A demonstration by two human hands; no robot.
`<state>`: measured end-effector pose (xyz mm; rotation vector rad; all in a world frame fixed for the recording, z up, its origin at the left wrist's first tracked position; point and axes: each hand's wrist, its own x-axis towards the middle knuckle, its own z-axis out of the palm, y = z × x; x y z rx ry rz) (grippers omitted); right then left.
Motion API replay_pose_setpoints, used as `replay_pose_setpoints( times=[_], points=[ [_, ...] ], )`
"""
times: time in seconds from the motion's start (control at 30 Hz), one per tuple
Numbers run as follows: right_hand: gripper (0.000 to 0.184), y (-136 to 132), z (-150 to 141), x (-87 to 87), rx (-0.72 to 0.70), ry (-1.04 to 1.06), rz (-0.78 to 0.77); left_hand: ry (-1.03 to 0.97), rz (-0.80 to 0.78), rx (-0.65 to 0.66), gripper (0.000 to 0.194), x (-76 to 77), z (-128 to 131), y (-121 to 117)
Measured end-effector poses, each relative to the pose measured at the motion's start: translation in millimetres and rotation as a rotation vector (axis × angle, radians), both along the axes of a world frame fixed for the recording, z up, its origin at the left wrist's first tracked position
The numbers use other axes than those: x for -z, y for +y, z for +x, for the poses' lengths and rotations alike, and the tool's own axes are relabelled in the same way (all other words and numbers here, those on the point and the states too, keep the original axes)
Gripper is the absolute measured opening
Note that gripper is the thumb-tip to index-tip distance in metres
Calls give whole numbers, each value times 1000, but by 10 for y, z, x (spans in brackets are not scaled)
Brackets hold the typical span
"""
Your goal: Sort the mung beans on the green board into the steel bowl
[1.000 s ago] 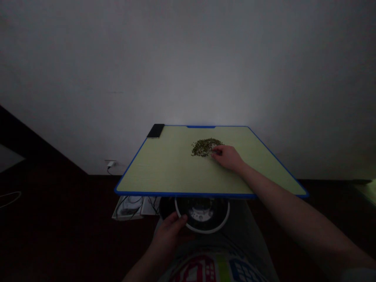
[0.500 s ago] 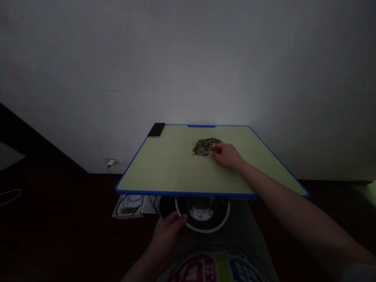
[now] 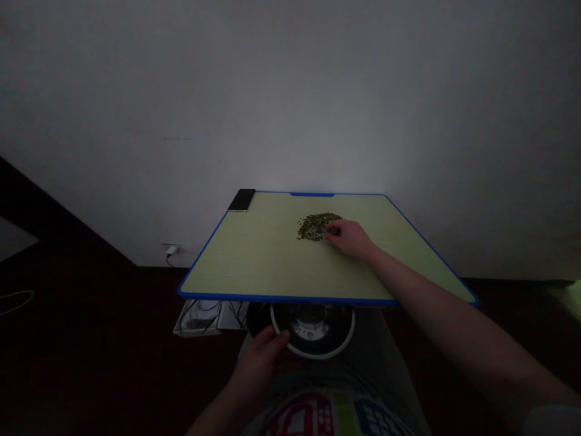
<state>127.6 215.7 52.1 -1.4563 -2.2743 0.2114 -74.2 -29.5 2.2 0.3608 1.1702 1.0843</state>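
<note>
Near the middle of a pale yellow-green table top with a blue edge lies a spread of small dark-green beans, like mung beans. My right hand reaches over the table to the near right side of that pile. Its fingers are curled in, thumb and fingertips close together at the beans; whatever is between them is too small to make out. Below the table's front edge, over my lap, a shiny metal bowl is partly covered by the table. My left hand is closed on its left rim, thumb on top.
A dark phone lies at the table's far left corner. Behind stands a plain wall, with a white plug low on the left. Under the table, an open white box holds cables, left of the bowl.
My right hand has shifted very slightly left, further over the pile. My left hand and the bowl stay where they were.
</note>
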Motion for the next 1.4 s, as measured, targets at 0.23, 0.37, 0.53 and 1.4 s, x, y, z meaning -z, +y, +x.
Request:
replay_pose_setpoints(
  times=[0.23,0.37,0.53,1.4],
  points=[
    [26,-5,-30,-24,-22,19,-19,0,5,17,17,-22,-12,-1],
    [24,-20,-57,-41,-31,16,-6,-13,-2,19,21,19,-25,7],
    [25,-11,-71,-34,-7,20,1,-15,5,13,20,18,-25,10],
    [28,3,-59,-7,30,26,3,-15,10,32,21,19,-49,-2]
  ],
)
